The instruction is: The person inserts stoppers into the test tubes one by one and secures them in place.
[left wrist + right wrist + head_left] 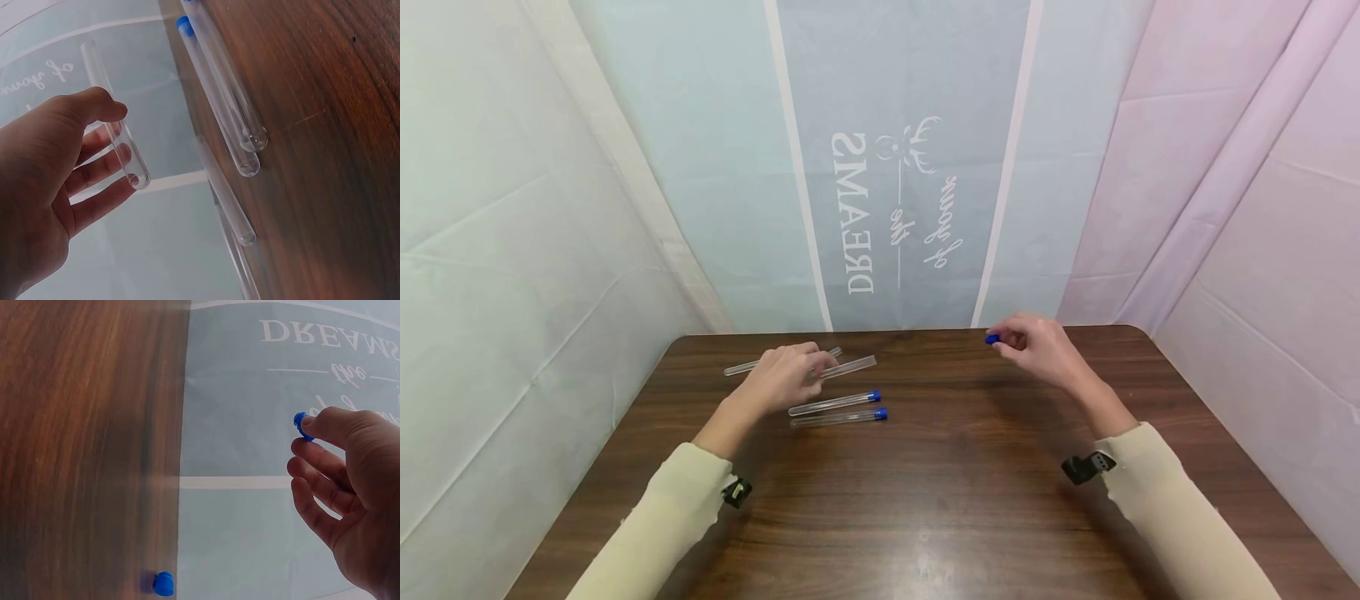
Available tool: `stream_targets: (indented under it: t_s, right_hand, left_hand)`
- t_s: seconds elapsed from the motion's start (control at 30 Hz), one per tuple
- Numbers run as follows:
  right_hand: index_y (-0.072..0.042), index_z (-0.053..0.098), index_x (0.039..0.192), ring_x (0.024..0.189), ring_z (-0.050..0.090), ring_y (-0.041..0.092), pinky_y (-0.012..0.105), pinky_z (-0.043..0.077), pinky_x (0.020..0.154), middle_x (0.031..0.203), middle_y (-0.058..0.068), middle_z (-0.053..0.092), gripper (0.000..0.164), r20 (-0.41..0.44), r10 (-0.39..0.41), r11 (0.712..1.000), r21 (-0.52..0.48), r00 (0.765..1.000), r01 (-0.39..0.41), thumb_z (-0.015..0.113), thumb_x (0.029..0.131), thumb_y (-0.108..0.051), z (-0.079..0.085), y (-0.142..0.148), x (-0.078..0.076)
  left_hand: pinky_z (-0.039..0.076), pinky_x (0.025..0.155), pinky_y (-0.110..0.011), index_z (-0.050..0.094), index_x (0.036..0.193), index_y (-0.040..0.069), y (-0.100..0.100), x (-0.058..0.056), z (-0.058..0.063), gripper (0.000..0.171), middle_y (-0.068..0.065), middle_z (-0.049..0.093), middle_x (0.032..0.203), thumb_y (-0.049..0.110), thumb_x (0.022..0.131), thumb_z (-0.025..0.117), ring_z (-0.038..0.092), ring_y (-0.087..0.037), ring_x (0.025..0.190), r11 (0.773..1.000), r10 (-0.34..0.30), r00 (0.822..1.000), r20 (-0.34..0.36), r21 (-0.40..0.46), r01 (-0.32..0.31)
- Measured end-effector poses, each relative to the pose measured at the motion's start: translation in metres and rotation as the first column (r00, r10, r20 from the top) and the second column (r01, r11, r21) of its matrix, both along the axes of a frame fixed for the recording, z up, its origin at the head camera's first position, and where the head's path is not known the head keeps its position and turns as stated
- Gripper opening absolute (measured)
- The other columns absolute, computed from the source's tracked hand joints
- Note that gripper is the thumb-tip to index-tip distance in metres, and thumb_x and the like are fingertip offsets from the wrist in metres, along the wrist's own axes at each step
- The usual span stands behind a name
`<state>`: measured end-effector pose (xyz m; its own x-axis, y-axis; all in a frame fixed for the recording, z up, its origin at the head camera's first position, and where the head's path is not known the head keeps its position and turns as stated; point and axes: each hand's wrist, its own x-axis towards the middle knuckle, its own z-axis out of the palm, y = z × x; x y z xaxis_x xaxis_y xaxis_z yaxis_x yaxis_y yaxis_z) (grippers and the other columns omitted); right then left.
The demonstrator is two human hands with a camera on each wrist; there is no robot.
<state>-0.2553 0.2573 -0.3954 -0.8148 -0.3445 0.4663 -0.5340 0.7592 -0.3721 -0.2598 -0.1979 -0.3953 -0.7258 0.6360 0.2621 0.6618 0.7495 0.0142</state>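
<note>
My left hand [786,375] pinches a clear, uncapped test tube [128,147] between thumb and fingers. In the head view the tube's open end points right, toward the other hand. Thumb and index finger of my right hand [1036,346] pinch a small blue cap [302,425], held apart from the tube. Two test tubes with blue caps [838,419] lie side by side on the table, just nearer than the left hand. Beyond that hand, partly hidden by it, lies an uncapped tube [741,367]; the left wrist view shows two uncapped tubes [226,194] there.
Another blue cap [164,583] sits near the far edge of the brown wooden table [925,500], hidden in the head view. A printed cloth [902,83] hangs behind the table, with pale cloth walls [1270,250] at both sides.
</note>
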Motion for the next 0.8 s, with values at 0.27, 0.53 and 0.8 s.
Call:
stream_targets:
  t_s: [0.27,0.53,0.8]
  right_hand:
    - [-0.006,0.085,0.112,0.081,0.071,0.013,0.025,0.058,0.072,0.098,0.009,0.082,0.014,0.048,0.024,0.998,-0.058,0.999,-0.021,0.081,0.099,-0.001,-0.001,-0.004,0.005]
    - [-0.005,0.085,0.114,0.082,0.068,0.007,0.021,0.057,0.074,0.098,0.010,0.081,0.016,0.098,0.028,0.994,-0.105,0.995,-0.018,0.080,0.099,0.000,-0.003,-0.009,0.006]
    - [-0.004,0.084,0.121,0.086,0.071,0.014,0.023,0.057,0.076,0.100,0.011,0.082,0.020,0.175,0.023,0.992,-0.123,0.984,-0.001,0.080,0.101,-0.002,-0.004,-0.017,0.011]
  left_hand:
    - [0.044,0.054,-0.024,0.086,0.120,0.021,0.003,0.001,0.000,0.030,0.003,0.073,0.093,0.012,0.091,0.083,0.065,-0.011,0.073,1.000,-0.030,0.999,-0.016,-0.003,0.030]
    - [0.040,0.053,-0.022,0.086,0.119,0.021,0.008,0.002,0.002,0.029,0.002,0.072,0.092,0.012,0.091,0.083,0.063,-0.010,0.071,0.999,-0.050,0.999,-0.014,0.010,0.050]
    - [0.037,0.052,-0.021,0.085,0.118,0.022,0.018,0.003,0.003,0.027,0.002,0.071,0.091,0.014,0.092,0.084,0.062,-0.009,0.068,0.996,-0.085,0.996,-0.039,0.012,0.086]
